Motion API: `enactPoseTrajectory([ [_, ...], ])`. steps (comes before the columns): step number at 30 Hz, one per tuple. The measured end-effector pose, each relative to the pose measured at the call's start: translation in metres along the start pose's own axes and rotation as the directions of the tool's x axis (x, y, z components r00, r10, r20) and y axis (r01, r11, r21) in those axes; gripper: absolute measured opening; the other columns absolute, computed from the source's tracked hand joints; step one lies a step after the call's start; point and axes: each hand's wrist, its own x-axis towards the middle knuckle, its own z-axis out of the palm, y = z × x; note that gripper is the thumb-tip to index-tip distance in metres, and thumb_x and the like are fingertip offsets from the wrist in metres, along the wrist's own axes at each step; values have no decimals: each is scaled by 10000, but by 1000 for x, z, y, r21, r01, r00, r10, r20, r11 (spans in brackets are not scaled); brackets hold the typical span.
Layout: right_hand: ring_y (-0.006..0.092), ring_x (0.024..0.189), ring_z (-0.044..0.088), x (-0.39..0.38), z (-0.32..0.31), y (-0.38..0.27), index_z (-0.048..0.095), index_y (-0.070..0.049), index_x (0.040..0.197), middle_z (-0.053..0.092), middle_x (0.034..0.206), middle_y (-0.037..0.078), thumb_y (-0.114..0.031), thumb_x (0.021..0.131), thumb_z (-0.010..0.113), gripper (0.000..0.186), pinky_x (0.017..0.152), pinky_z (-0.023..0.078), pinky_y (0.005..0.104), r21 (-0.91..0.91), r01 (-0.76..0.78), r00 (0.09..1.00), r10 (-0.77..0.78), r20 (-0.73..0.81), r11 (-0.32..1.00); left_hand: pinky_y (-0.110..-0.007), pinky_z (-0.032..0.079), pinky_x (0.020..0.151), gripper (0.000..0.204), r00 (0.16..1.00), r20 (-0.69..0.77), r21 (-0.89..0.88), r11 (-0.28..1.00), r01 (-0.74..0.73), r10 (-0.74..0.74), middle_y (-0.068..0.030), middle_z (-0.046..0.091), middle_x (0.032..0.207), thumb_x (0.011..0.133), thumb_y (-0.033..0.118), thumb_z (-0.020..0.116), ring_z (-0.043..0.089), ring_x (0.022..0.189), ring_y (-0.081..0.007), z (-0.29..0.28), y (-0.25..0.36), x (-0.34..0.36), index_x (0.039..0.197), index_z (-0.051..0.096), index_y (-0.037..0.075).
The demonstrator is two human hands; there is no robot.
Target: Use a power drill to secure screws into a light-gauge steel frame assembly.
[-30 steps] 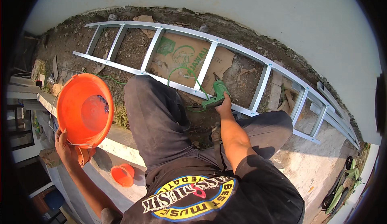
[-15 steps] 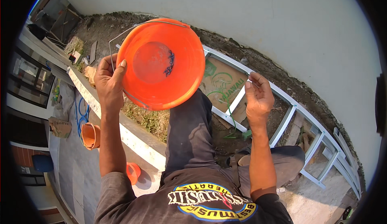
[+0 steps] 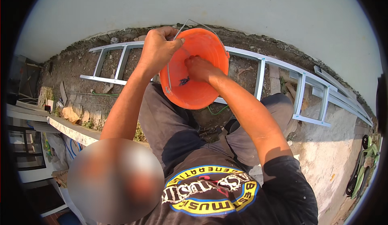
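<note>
My left hand (image 3: 163,47) grips the rim and wire handle of an orange bucket (image 3: 194,95), holding it tilted toward me in front of my knees, above the aluminium ladder (image 3: 260,79). Inside the bucket, my right hand (image 3: 198,69) has its fingers curled near the bottom; what they hold, if anything, I cannot make out. A small heap of dark bluish fasteners (image 3: 184,81), apparently screws, lies in the bucket just below those fingers. A green cord (image 3: 218,109) shows beneath the bucket on the ground.
A pale wall (image 3: 186,2) runs along the far side. Loose metal lengths (image 3: 343,95) lie at the right, near a green-and-black object (image 3: 361,164). A concrete ledge (image 3: 72,128) is at my left, with cardboard scraps (image 3: 70,113) on the dirt beyond. A blurred round patch covers the lower left.
My left hand has swung the bucket from my left to the centre. My right hand let go of the green drill, rose, and is now inside the bucket.
</note>
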Motion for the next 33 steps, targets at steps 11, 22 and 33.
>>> enactPoseTrajectory([
  [11, 256, 1027, 667, -69, 85, 26, 687, 35, 1107, 696, 1109, 177, -93, 888, 556, 286, 833, 546, 387, 958, -265, 956, 100, 276, -109, -397, 479, 523, 119, 750, 463, 475, 847, 240, -472, -120, 581, 700, 731, -6, 751, 578, 618, -216, 162, 9, 79, 728, 658, -79],
  [22, 233, 975, 669, -128, 117, -29, 703, 28, 1066, 708, 1050, 149, -97, 878, 597, 249, 798, 547, 371, 887, -335, 878, 238, 416, -316, -435, 501, 512, 87, 573, 522, 761, 648, 23, -632, -175, 684, 771, 727, 30, 725, 655, 632, -266, 215, -87, 54, 790, 738, -29],
  [33, 210, 923, 672, -143, 124, -33, 719, 21, 1025, 719, 991, 121, -100, 868, 639, 214, 763, 548, 355, 769, -458, 751, 269, 603, -446, -388, 533, 682, 202, 534, 801, 508, 780, -365, -271, -168, 684, 744, 797, 98, 649, 652, 705, -250, 177, -55, 27, 826, 709, -93],
])
